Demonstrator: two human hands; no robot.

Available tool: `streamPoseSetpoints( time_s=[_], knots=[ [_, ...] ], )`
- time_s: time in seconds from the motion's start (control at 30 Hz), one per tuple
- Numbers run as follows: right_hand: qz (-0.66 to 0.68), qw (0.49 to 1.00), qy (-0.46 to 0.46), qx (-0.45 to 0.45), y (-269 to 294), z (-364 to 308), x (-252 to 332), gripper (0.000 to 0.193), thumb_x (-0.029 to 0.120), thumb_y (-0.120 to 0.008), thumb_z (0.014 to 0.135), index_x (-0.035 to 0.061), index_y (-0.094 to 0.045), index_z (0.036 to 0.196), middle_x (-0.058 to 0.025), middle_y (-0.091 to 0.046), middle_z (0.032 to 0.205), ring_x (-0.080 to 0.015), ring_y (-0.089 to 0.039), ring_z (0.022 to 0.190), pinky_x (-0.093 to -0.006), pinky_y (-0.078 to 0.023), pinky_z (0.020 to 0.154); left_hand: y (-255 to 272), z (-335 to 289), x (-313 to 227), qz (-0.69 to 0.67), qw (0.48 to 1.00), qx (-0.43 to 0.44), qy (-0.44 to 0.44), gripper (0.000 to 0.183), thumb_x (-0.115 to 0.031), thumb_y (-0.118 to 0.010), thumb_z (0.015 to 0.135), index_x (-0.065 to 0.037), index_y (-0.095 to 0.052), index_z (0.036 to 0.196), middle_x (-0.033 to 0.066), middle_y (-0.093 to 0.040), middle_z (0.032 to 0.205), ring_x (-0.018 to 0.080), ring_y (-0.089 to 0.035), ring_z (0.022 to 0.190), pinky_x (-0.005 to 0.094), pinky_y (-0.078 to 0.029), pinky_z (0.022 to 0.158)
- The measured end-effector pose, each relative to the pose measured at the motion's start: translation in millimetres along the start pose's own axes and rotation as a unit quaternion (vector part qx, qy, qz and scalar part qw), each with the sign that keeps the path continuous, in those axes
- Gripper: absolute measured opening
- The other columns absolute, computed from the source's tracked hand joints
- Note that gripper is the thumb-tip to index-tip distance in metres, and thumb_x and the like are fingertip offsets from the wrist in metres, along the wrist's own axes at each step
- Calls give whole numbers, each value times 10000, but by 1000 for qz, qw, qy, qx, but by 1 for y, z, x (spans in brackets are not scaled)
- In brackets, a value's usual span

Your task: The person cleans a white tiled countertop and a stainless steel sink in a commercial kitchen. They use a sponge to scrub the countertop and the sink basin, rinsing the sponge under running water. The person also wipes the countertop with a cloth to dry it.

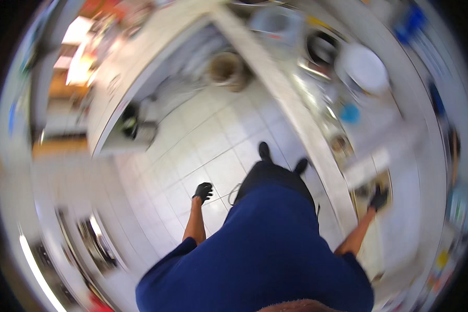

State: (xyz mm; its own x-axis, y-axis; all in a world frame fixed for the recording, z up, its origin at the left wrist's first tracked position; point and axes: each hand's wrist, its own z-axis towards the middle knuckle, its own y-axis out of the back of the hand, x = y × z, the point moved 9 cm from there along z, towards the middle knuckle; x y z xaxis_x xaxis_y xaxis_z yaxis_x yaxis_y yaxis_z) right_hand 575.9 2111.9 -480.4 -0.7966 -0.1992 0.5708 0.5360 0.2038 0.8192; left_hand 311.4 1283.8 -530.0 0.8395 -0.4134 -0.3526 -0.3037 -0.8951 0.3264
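My left hand [203, 192] wears a black glove and hangs at my side above the tiled floor. Its fingers curl loosely, and nothing shows in them. Also black-gloved, my right hand [379, 199] reaches over the counter to my right, at a square recessed basin [360, 206]. Blur smears its fingers, so I cannot make out whether they hold or touch anything.
The white counter [317, 140] runs along my right. Farther along it are a round white bowl [365, 69], a dark pan [321, 48], a blue item [350, 113] and a clear plastic container [278, 23]. A brown bucket-like container [226, 68] stands under the far counter.
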Motion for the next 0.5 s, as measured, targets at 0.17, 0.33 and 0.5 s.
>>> streamPoseSetpoints(
  time_s=[0.17, 0.33, 0.5],
  knots=[
    [-180, 980, 78, -36, 43, 30, 55, 543, 388, -676, 691, -127, -571, 830, -239, -578, 875, -369, -520, 757, -447, -397, 683, -22, 6, 33, -14, 1000, -13, 5, 274, -304, -572, 785, -136, -559, 1000, 65, -579, 798, 184, -566, 627, 336, -441, 502],
    [-178, 983, -25, -23, 31, 59, 13, 603, 493, -586, 727, -82, -598, 911, -223, -592, 962, -339, -545, 874, -385, -427, 807, -24, 26, 68, -48, 996, 7, 74, 302, -312, -576, 773, -126, -544, 1010, 70, -583, 814, 201, -562, 631, 350, -428, 521],
    [-117, 962, -229, -90, 35, 46, -23, 636, 591, -581, 643, 1, -640, 872, -137, -629, 906, -261, -604, 732, -366, -489, 615, 33, 48, 103, -108, 988, 5, 109, 290, -289, -542, 796, -127, -534, 1037, 88, -586, 831, 196, -560, 632, 342, -425, 513]
  ],
)
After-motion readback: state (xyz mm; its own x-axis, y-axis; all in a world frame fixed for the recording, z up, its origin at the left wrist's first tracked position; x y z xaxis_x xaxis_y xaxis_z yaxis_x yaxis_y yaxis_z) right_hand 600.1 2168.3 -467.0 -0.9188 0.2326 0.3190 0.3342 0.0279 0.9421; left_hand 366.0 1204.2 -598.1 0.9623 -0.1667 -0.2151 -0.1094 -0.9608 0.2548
